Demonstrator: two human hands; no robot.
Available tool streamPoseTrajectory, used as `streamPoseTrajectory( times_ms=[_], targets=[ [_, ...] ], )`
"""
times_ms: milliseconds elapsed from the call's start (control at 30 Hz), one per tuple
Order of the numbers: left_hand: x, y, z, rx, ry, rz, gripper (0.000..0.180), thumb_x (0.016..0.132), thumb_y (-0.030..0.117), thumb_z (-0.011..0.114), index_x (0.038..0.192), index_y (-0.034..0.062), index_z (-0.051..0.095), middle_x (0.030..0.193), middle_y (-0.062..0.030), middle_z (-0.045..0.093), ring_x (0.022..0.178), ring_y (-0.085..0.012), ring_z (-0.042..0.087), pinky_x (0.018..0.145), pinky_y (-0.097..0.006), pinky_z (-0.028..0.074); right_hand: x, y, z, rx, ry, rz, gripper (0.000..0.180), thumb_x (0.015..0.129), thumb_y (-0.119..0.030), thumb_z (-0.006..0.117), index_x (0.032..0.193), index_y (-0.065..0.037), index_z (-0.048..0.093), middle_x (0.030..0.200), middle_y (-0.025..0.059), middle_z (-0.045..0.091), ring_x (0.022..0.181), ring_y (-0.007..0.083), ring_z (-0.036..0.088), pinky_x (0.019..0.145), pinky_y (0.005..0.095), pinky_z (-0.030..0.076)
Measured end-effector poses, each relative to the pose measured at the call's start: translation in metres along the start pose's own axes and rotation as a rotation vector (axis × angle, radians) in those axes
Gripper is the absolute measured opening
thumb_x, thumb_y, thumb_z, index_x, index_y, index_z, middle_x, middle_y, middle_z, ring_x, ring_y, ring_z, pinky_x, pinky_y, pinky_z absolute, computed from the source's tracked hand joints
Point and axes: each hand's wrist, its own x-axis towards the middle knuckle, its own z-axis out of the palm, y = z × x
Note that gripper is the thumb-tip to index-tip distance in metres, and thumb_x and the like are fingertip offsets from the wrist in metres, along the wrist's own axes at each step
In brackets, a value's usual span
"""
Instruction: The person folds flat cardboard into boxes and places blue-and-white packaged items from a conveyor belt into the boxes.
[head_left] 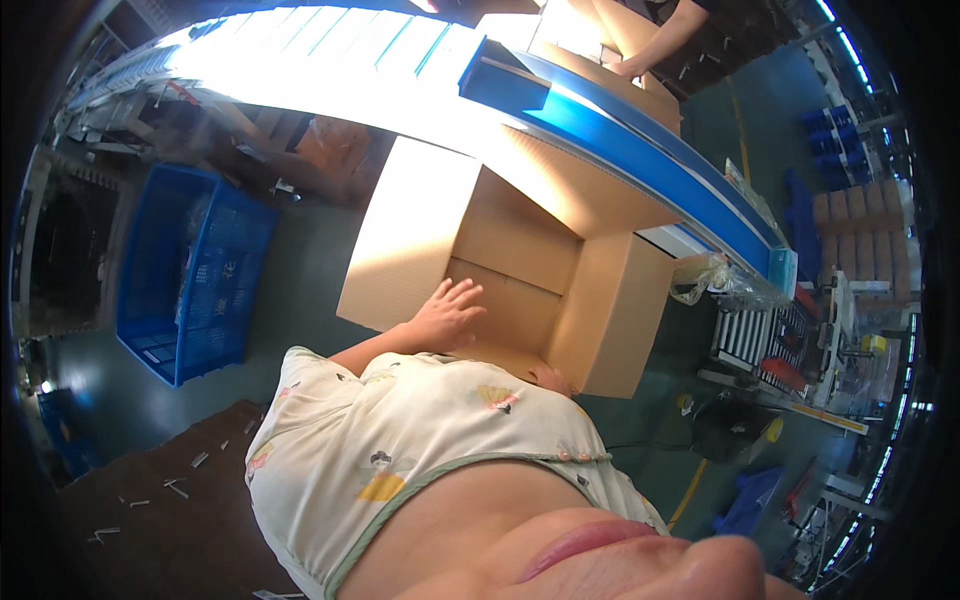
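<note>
A large cardboard box [612,315] stands in front of me with its top flaps raised and spread; the brown inside shows. My left hand [450,315] is over the near left part of the box with fingers spread, holding nothing. Whether it touches the cardboard I cannot tell. My right hand [552,380] is at the near right corner of the box, beside the right flap. Only a small part of it shows past my shirt, and its fingers are mostly hidden.
A blue conveyor side rail [630,155] runs along the box's far side. Blue plastic crates [190,270] stand at left. A roller conveyor [745,335] and clear plastic film [705,278] are at right. Across the line, another person's arm [665,45] reaches toward cardboard.
</note>
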Motion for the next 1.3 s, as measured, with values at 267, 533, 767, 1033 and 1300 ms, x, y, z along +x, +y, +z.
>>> streamPoseTrajectory(
  times_ms=[267,533,767,1033,1300],
  targets=[
    [0.069,-0.064,0.011,0.071,0.244,-0.869,0.073,0.076,0.032,0.059,0.132,0.0014,0.025,0.134,-0.0217,0.027,0.124,-0.0357,0.026,0.101,-0.046,0.022,0.094,0.056,-0.116,-0.118,0.807,0.418,0.042,0.080,-0.023,0.054,0.116,-0.005,0.043,0.089,0.0180,0.060,0.089,0.0322,0.056,0.077,0.0420,0.044],
    [0.085,-0.089,0.045,0.196,0.112,-1.081,0.059,0.082,0.036,0.051,0.129,0.0041,0.034,0.105,-0.0193,0.056,0.090,-0.0329,0.057,0.077,-0.038,0.046,0.129,0.065,-0.100,0.219,0.555,0.597,0.024,0.083,-0.021,0.048,0.099,-0.004,0.041,0.075,0.0205,0.060,0.070,0.0395,0.058,0.060,0.0483,0.045],
    [0.080,-0.096,0.052,0.162,0.284,-0.994,0.058,0.083,0.035,0.050,0.129,0.0046,0.034,0.076,-0.0204,0.061,0.063,-0.0369,0.059,0.057,-0.044,0.048,0.131,0.073,-0.104,0.260,0.513,0.589,0.026,0.083,-0.021,0.049,0.100,-0.004,0.041,0.078,0.0196,0.060,0.071,0.0385,0.058,0.058,0.0464,0.045],
    [0.087,-0.087,0.044,0.129,0.219,-1.028,0.056,0.081,0.028,0.052,0.127,0.0006,0.035,0.121,-0.0202,0.044,0.104,-0.0358,0.048,0.087,-0.038,0.041,0.130,0.061,-0.112,0.241,0.553,0.593,0.027,0.083,-0.020,0.049,0.102,-0.003,0.039,0.079,0.0223,0.059,0.071,0.0405,0.058,0.061,0.0488,0.045],
    [0.089,-0.081,0.044,0.338,0.321,-0.939,0.051,0.080,0.027,0.052,0.123,0.0027,0.039,0.115,-0.0167,0.049,0.095,-0.0321,0.053,0.074,-0.037,0.047,0.125,0.080,-0.151,0.123,-0.003,0.403,0.037,0.081,-0.016,0.052,0.114,0.000,0.044,0.102,0.0239,0.054,0.101,0.0357,0.051,0.081,0.0422,0.044]
  ],
)
